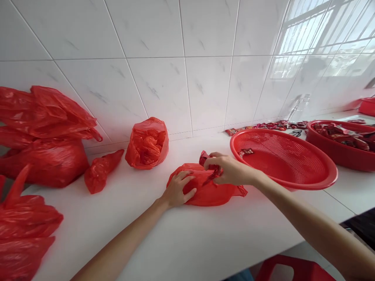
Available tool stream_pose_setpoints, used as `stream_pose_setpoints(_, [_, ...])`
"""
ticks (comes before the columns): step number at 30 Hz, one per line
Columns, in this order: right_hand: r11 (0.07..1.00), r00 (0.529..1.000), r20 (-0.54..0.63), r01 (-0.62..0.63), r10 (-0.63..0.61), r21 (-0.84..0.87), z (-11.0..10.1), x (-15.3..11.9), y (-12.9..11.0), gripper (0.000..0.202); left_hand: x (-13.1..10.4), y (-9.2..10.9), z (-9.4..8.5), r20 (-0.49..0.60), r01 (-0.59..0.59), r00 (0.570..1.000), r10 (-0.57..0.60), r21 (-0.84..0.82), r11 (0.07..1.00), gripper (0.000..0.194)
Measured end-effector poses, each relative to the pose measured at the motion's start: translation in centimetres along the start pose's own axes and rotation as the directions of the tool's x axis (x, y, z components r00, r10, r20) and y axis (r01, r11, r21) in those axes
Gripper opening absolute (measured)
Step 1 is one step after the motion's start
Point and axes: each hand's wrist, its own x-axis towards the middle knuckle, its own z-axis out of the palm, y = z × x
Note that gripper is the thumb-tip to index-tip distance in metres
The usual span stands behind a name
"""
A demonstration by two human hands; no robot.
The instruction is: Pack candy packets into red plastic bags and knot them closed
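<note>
A red plastic bag [213,197] lies flattened on the white counter in front of me. My left hand [178,190] rests on the bag's left part, its fingers spread and lying on the plastic. Over the right part of the bag is my right hand [227,168], closed around dark red wrapped packets [204,157]; how many it holds is hidden by the fingers. Just right of that hand stands a red plastic colander [278,162] with a few similar wrapped packets [246,152] at its left side.
An opened red bag [148,144] stuffed with crumpled red plastic stands near the tiled wall. Full red bags [49,160] crowd the left. At right are a red basin [334,150] of packets, more packets [272,125] and a clear bottle [299,109]. A red stool [293,267] stands below.
</note>
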Motion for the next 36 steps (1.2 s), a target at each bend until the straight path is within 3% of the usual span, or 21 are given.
stream_pose_setpoints(4, [0.993,0.995,0.101,0.024,-0.012,-0.12,1.9,0.7,0.2,0.036,0.0,-0.1,0.0,-0.011,0.009,1.0,-0.009,-0.002,1.0,0.044])
stream_pose_setpoints(10, [0.99,0.975,0.194,0.123,-0.108,-0.067,1.1,-0.2,0.8,0.041,0.0,-0.4,0.2,-0.018,-0.013,1.0,0.013,0.004,1.0,0.036])
stream_pose_setpoints(14, [0.995,0.951,0.306,0.077,-0.051,-0.071,1.7,-0.4,1.4,0.056,0.0,-0.4,0.2,-0.015,-0.023,1.0,0.023,-0.016,1.0,0.038])
stream_pose_setpoints(19, [0.992,0.953,0.297,0.092,-0.061,-0.09,2.0,-0.9,1.5,0.05,0.0,-0.4,0.1,-0.017,-0.019,1.0,0.018,-0.036,0.999,0.052])
stream_pose_setpoints(22, [0.988,0.963,0.23,0.152,-0.139,-0.038,-0.2,-1.9,1.1,0.037,-0.1,-0.4,-0.1,0.032,-0.042,0.999,0.043,-0.026,0.999,0.045])
stream_pose_setpoints(24, [0.991,0.986,0.106,0.13,-0.128,-0.011,-2.8,-2.7,1.4,0.031,-0.2,-0.6,-0.2,0.065,-0.051,0.997,0.051,-0.012,0.999,0.041])
stream_pose_setpoints(27, [0.995,0.991,-0.134,-0.028,0.015,-0.094,-7.2,-3.5,3.4,0.027,-0.3,-1.0,-0.1,0.074,-0.04,0.996,0.041,-0.013,0.999,0.042])
stream_pose_setpoints(29, [0.966,0.982,-0.114,-0.172,0.152,-0.194,-9.2,-3.6,5.5,0.021,-0.4,-1.3,0.2,0.053,-0.035,0.998,0.035,-0.016,0.999,0.043])
stream_pose_setpoints(31, [0.892,0.924,0.068,-0.341,0.376,-0.296,-9.8,-3.6,7.6,0.02,-0.5,-1.6,0.4,0.039,-0.034,0.999,0.035,-0.011,0.999,0.043])
stream_pose_setpoints(32, [0.849,0.85,0.195,-0.414,0.489,-0.328,-9.6,-3.6,8.5,0.021,-0.5,-1.7,0.4,0.034,-0.038,0.999,0.038,-0.007,0.999,0.042])
stream_pose_setpoints(34, [0.825,0.762,0.332,-0.46,0.556,-0.327,-8.1,-3.6,9.9,0.014,-0.5,-1.8,0.4,0.026,-0.046,0.999,0.046,0.004,0.999,0.041])
stream_pose_setpoints(36, [0.839,0.727,0.419,-0.487,0.543,-0.243,-6.1,-3.4,10.8,0.005,-0.3,-1.6,0.2,0.023,-0.05,0.998,0.05,0.022,0.998,0.04])
